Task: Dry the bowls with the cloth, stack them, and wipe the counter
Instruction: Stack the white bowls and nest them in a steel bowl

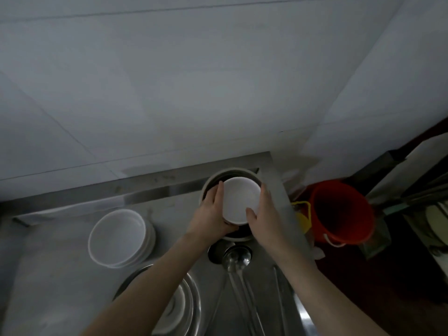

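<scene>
I hold a white bowl (238, 200) between both hands above a dark pot (218, 178) at the back of the steel counter (60, 275). My left hand (213, 214) grips the bowl's left rim, thumb underneath. My right hand (264, 214) grips its right rim, thumb over the near edge. A stack of white bowls (118, 238) stands on the counter to the left. No cloth is visible.
A steel ladle (236, 259) lies below the pot, its long handle running toward me. Steel plates with a white dish (184, 304) sit at the near edge. An orange bucket (341, 212) and a yellow container (301, 218) stand right of the counter, below a tiled wall.
</scene>
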### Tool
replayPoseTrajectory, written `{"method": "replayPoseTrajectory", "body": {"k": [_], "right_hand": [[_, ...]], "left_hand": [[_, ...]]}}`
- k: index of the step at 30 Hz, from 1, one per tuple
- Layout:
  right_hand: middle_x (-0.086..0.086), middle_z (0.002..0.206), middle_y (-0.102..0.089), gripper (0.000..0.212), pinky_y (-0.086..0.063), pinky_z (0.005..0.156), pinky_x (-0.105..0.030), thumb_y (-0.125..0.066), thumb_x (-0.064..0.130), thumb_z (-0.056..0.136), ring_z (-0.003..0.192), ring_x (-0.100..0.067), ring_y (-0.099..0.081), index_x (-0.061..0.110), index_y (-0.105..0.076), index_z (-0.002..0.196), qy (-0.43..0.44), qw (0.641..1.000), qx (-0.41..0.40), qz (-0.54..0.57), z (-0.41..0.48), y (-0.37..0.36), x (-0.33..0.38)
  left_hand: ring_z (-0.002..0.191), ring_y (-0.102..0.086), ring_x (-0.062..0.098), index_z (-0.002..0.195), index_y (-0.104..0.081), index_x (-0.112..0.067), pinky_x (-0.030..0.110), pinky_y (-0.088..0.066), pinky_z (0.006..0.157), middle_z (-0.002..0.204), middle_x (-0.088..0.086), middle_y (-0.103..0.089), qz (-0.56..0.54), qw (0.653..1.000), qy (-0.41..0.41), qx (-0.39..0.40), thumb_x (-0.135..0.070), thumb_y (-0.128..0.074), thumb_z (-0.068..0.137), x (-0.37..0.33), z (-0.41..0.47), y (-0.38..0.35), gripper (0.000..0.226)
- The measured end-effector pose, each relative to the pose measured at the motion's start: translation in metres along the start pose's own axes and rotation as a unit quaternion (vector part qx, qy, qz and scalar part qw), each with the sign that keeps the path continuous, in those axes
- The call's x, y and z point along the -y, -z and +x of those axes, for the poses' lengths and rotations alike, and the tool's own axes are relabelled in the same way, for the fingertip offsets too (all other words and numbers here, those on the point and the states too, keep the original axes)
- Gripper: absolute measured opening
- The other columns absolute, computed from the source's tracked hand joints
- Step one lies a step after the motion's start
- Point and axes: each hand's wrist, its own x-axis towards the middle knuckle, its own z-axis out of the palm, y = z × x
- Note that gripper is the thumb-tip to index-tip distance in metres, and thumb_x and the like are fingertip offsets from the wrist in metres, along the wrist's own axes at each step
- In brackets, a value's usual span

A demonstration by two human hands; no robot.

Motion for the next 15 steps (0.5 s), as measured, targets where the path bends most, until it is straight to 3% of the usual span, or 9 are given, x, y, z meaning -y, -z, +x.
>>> {"method": "replayPoseTrajectory", "body": {"k": [4,9,11,15], "right_hand": [[-0.007,0.155,-0.022,0.079,-0.024,0.096,-0.017,-0.055,0.023,0.094,0.136,-0.021,-0.033,0.017,-0.002,0.152,0.014,1.000,-0.021,-0.014,-0.001,-0.005,-0.002],[-0.008,0.150,-0.031,0.073,-0.037,0.109,-0.035,-0.058,0.026,0.092,0.136,-0.023,-0.034,0.015,-0.013,0.150,0.065,0.994,-0.064,-0.062,-0.014,0.000,0.004],[-0.007,0.149,-0.031,0.066,-0.040,0.107,-0.040,-0.058,0.026,0.092,0.137,-0.023,-0.032,0.016,-0.022,0.147,0.103,0.985,-0.096,-0.101,-0.022,0.003,0.010],[-0.009,0.143,-0.039,0.048,-0.034,0.107,-0.029,-0.057,0.020,0.093,0.134,-0.023,-0.034,0.010,-0.043,0.137,0.204,0.969,-0.106,-0.090,-0.045,-0.007,0.042]], "left_hand": [[0.143,-0.027,0.032,0.154,-0.008,-0.003,0.041,-0.035,0.109,0.157,0.017,-0.023,0.024,1.000,0.000,0.008,-0.048,-0.084,0.066,0.000,0.001,-0.002,0.124],[0.148,-0.015,0.026,0.155,-0.009,-0.008,0.043,-0.027,0.118,0.162,0.011,-0.015,0.020,0.999,-0.020,0.016,-0.047,-0.081,0.070,0.001,-0.009,0.012,0.118],[0.146,-0.021,0.023,0.154,-0.020,-0.014,0.040,-0.028,0.118,0.160,0.007,-0.022,-0.013,1.000,-0.017,-0.003,-0.041,-0.081,0.073,0.001,-0.020,0.028,0.105],[0.126,-0.050,0.021,0.139,-0.050,-0.016,0.036,-0.044,0.103,0.139,0.005,-0.051,-0.025,0.992,-0.019,-0.123,-0.027,-0.076,0.081,0.018,-0.056,0.063,0.065]]}}
